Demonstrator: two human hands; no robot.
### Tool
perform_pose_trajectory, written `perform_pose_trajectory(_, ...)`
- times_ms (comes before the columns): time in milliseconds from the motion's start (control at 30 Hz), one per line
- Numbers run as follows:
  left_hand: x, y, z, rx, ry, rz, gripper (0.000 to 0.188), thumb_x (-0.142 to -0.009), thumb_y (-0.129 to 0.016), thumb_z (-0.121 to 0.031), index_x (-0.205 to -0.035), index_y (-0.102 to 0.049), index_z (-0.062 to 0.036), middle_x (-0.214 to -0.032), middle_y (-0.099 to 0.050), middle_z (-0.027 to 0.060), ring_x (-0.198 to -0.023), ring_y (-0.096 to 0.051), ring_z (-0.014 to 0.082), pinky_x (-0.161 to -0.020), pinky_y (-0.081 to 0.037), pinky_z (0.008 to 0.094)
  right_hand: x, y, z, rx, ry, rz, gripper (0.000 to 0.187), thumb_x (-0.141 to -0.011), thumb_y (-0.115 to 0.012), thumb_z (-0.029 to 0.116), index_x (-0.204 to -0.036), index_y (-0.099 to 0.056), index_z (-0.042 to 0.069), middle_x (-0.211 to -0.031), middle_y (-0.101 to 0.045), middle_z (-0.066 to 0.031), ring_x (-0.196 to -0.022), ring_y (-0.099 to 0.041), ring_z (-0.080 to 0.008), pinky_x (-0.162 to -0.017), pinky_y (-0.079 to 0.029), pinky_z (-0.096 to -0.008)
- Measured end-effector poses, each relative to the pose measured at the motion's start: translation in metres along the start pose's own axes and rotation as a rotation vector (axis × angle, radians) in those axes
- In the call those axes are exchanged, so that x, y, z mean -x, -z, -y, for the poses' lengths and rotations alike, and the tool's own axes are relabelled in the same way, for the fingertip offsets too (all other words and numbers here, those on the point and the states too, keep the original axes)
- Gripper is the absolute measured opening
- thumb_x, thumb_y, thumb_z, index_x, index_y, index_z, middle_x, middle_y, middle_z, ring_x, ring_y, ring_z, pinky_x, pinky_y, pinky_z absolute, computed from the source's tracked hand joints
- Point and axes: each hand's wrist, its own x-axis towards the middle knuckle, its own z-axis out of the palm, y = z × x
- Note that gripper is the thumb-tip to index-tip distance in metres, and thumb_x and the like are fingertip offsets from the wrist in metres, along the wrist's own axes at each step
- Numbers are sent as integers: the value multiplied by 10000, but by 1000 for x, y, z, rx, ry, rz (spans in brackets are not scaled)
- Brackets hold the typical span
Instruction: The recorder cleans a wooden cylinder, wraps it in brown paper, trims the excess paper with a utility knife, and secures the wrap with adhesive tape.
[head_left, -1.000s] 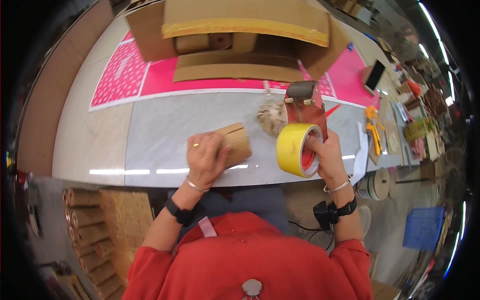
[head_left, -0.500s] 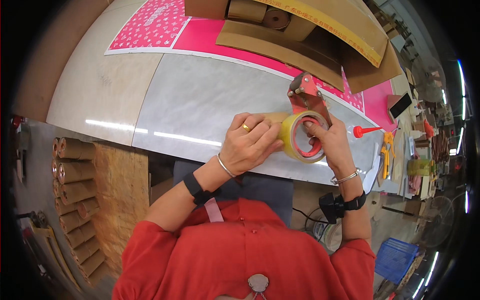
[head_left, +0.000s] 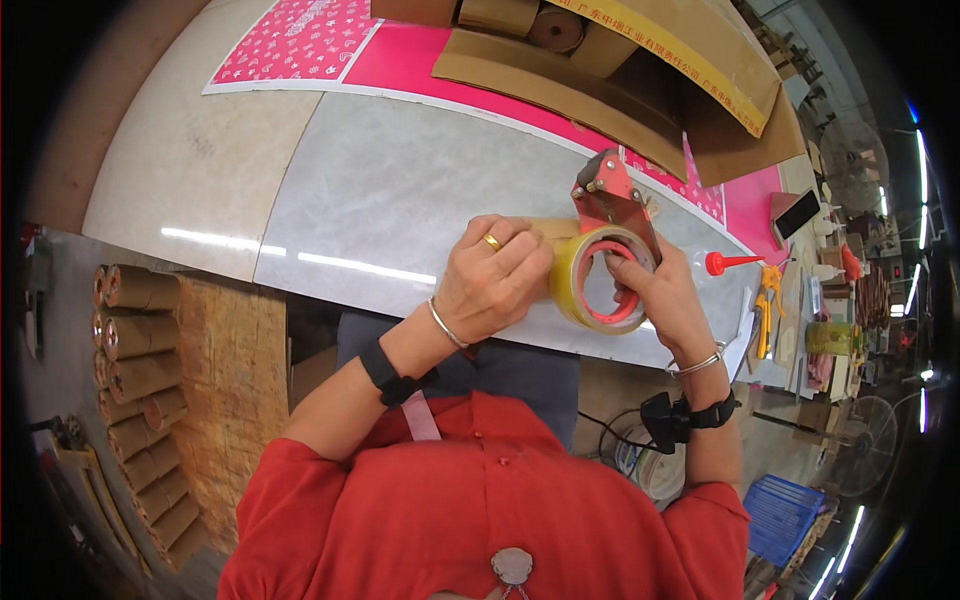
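Note:
My right hand [head_left: 668, 297] is closed on a red tape dispenser [head_left: 605, 190], its thumb reaching into the red hub. A roll of yellowish tape [head_left: 568, 285] is mounted on the dispenser, its ring facing me. My left hand [head_left: 492, 275] curls round a brown paper-like roll [head_left: 540, 229], just left of the tape. Most of that brown piece is hidden by my fingers and the tape roll. Both hands are close together over the near part of the grey tabletop [head_left: 370, 190].
An open cardboard box [head_left: 560, 95] with brown rolls inside stands at the far side on pink printed sheets [head_left: 400, 65]. A red-nozzled bottle [head_left: 716, 263], yellow-handled cutters [head_left: 768, 305] and a phone [head_left: 797, 213] lie right. Brown rolls [head_left: 145, 340] are stacked at lower left.
My left hand has drawn slightly left, its fingers curling tighter. The tape roll and dispenser have shifted a little left, still in my right hand.

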Motion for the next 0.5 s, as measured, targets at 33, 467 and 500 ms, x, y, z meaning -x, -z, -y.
perform_pose_trajectory(33,-1,1,1,2,-1,21,247,-665,-676,7,-892,-583,-21,-891,-610,73,-857,-627,247,-735,-456,355,3,3,2,0,-2,-1,328,-818,-653,125,-1093,-583,-40,-785,-614,-65,-625,-546,-122,-589,-467,-273)
perform_pose_trajectory(467,-8,2,11,-20,64,-42,180,-721,-640,30,-883,-575,-17,-806,-570,103,-764,-590,282,-681,-454,371,58,48,-9,433,-16,254,530,-759,-650,111,-1261,-523,0,-1067,-638,-163,-949,-611,-235,-857,-464,-317)
perform_pose_trajectory(500,-10,2,16,-17,148,-51,157,-743,-625,30,-883,-575,-21,-795,-568,106,-745,-575,288,-673,-448,370,64,60,-20,374,-38,276,508,-763,-644,98,-1251,-537,5,-1072,-641,-143,-955,-611,-218,-859,-465,-317)
